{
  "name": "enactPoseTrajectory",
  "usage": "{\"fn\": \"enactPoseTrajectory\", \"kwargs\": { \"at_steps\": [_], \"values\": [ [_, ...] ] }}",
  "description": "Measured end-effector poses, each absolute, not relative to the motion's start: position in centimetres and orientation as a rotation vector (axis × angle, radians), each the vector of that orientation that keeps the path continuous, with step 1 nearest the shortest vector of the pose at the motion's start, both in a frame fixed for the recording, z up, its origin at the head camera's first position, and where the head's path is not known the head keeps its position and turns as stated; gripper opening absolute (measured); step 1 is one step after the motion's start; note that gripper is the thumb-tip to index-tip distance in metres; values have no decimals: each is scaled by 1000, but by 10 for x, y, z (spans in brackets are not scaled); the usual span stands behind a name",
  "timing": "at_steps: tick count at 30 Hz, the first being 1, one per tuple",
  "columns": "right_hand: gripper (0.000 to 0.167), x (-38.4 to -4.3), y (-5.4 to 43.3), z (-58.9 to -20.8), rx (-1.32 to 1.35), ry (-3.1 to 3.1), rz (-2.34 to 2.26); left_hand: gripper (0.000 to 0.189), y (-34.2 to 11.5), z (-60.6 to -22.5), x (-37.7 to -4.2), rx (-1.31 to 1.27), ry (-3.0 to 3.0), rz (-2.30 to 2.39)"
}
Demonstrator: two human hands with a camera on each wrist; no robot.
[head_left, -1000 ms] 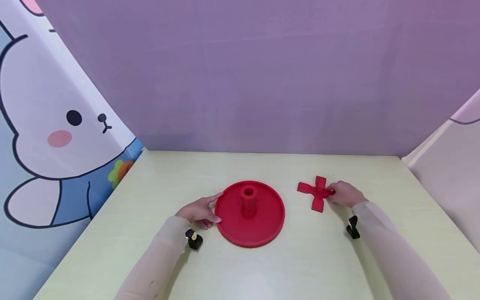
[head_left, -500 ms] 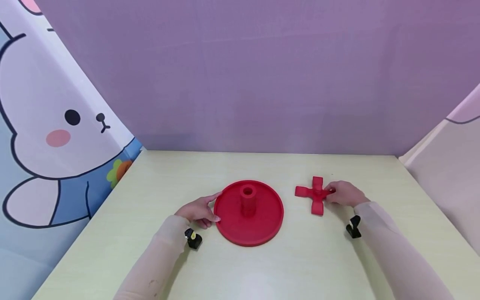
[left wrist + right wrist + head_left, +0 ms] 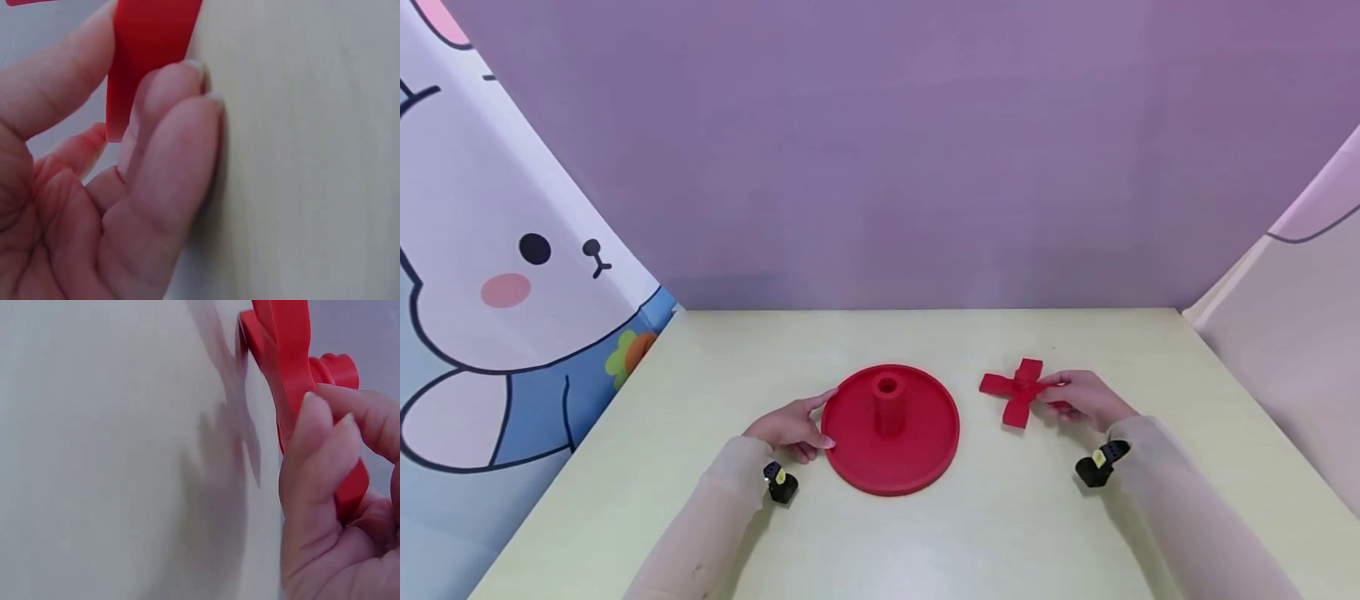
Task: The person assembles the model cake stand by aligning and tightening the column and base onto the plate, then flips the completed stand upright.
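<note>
My left hand (image 3: 788, 427) grips the left rim of a round red tray-like base (image 3: 921, 454), which lies on the table. A hollow red post (image 3: 889, 410) stands upright at its middle. In the left wrist view, curled fingers (image 3: 169, 169) sit against the edge of the base (image 3: 150, 37). To the right, my right hand (image 3: 1086, 396) pinches one arm of a red cross-shaped piece (image 3: 1018, 388). The right wrist view shows this cross (image 3: 290, 356) raised and tilted above its shadow, with a short round knob (image 3: 340, 370) on one face.
The pale wooden table (image 3: 887, 558) ends at a purple backdrop (image 3: 887, 167). A cartoon-printed cloth (image 3: 535, 333) hangs on the left, and a pale cloth (image 3: 1292, 333) on the right. Black wrist cameras (image 3: 781, 483) sit on both sleeves.
My right hand has tilted the red cross and brought it slightly left, towards the base. The left hand keeps its hold on the rim. The head view has shifted a little.
</note>
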State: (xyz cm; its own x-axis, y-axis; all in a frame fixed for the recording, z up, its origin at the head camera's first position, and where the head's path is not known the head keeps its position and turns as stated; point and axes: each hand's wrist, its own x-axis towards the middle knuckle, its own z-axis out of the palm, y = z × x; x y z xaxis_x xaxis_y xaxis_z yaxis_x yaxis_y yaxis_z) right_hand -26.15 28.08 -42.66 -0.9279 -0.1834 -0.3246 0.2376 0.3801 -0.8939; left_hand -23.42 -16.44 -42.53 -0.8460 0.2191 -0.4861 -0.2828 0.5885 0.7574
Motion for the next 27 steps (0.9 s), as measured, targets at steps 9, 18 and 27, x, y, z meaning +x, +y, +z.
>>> {"fn": "enactPoseTrajectory", "kwargs": {
  "at_steps": [9,18,27],
  "values": [
    [50,-248,280,-441,91,2057,-1825,87,-164,-430,-233,-55,2284,1206],
    [60,-243,279,-445,42,2003,-1798,87,-165,-431,-235,-54,2258,1241],
    [56,-238,273,-439,39,1886,-2020,85,-163,-429,-236,-57,2260,1256]
  ]
}}
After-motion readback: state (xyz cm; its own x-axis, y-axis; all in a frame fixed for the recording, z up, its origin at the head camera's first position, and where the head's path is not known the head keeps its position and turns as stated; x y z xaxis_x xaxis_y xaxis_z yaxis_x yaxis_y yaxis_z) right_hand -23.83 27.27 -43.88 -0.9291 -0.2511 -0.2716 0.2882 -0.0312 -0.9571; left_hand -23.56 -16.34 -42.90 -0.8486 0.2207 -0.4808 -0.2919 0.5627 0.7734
